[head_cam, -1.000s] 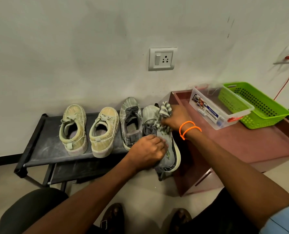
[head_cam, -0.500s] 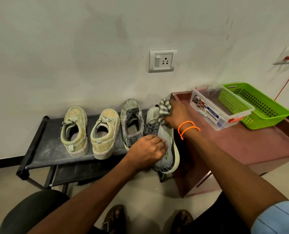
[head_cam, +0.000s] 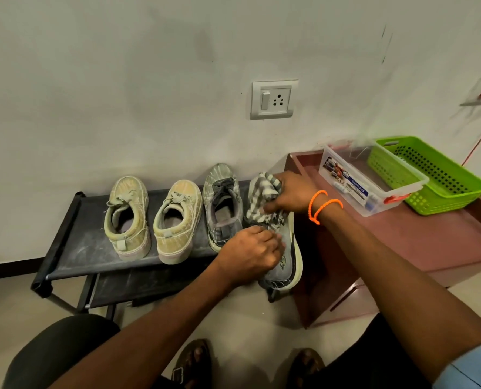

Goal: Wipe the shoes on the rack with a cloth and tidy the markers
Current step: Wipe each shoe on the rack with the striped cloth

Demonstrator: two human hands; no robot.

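The right hand [head_cam: 291, 195] has rubbed the cloth [head_cam: 261, 199] toward the shoe's toe

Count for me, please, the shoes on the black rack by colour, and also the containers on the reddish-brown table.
Pale yellow-green canvas shoes: 2
Grey laced shoes: 2, one standing free, one gripped by the left hand and wiped with the striped cloth held in the right hand
Clear plastic box: 1
Green plastic basket: 1
Total: 6

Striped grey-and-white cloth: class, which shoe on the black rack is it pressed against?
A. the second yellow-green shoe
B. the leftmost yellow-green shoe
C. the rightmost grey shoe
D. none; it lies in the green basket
C: the right hand holds the striped grey-and-white cloth on the rightmost grey shoe.
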